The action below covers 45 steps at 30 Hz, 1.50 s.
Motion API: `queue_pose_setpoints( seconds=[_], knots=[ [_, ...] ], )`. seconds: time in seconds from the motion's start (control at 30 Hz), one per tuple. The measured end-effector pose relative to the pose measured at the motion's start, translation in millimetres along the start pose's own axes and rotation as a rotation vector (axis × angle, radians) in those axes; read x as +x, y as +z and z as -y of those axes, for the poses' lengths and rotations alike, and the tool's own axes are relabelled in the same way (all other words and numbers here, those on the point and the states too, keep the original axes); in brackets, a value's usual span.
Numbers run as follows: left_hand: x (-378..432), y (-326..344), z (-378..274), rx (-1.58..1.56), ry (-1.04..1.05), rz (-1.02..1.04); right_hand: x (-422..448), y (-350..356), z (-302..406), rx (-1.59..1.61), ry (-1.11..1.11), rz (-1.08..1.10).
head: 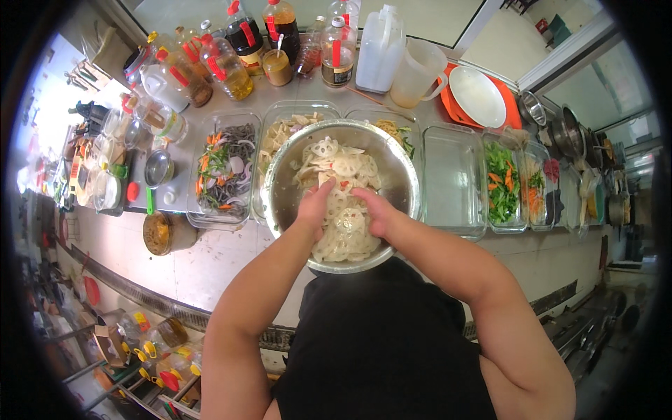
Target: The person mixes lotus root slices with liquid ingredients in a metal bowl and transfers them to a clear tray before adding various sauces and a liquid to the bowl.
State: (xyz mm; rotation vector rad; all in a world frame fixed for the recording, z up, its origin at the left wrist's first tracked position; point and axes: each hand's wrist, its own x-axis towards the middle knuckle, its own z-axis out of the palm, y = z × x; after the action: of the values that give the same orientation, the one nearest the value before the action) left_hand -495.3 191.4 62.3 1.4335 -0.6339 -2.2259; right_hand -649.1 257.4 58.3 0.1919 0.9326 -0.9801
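A large stainless steel bowl (401,184) sits at the near edge of the counter, close against my body. Sliced lotus root (346,226) with small red bits fills its middle. My left hand (316,206) and my right hand (377,209) are both inside the bowl, one on each side of the slices, gripping some between them. Thumbs lie on top; the other fingers are mostly hidden under the slices. Behind the bowl, partly covered by it, are glass trays with cut food, one with pale pieces (283,128) and one with yellowish shreds (388,128).
Left of the bowl stands a glass tray of dark noodles (233,168). To the right are an empty glass tray (451,176) and a tray of greens with carrot (502,184). Bottles, a plastic jug (420,71) and a white oval plate (478,97) line the back.
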Motion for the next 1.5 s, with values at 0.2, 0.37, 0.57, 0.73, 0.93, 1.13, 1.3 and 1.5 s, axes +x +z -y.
queue_pose_setpoints(
  seconds=[0.2, 0.37, 0.57, 0.73, 0.93, 1.13, 1.3, 1.5],
  knots=[
    [-22.9, 11.6, -20.1, -0.214, -0.171, 0.183, -12.4, 16.2, 6.4, -0.111, -0.125, 0.059],
    [-29.4, 1.5, -44.6, -0.109, -0.126, 0.246, -46.3, 42.8, 41.7, -0.438, -0.327, -0.058],
    [-61.4, 13.3, -83.4, 0.108, -0.008, 0.180, -72.4, 80.7, 71.8, -1.090, -0.414, -0.234],
    [-58.3, 11.8, -84.8, 0.231, 0.197, 0.292, -68.3, 88.0, 86.1, -1.399, -0.741, -0.248],
    [-57.9, 17.5, -95.5, 0.469, 0.365, 0.091, -68.6, 107.0, 96.1, -1.509, -0.621, -0.343],
    [-43.7, 22.7, -93.3, 0.709, 0.541, -0.019, -61.0, 100.3, 96.5, -1.544, -0.720, -0.124],
    [-15.1, 14.9, -68.5, 0.648, 0.397, -0.192, -14.7, 63.0, 101.3, -0.994, -0.397, -0.133],
    [28.1, -17.5, -15.7, 0.577, 0.410, -0.207, 41.4, 16.0, 56.5, -0.557, -0.303, -0.041]
  ],
)
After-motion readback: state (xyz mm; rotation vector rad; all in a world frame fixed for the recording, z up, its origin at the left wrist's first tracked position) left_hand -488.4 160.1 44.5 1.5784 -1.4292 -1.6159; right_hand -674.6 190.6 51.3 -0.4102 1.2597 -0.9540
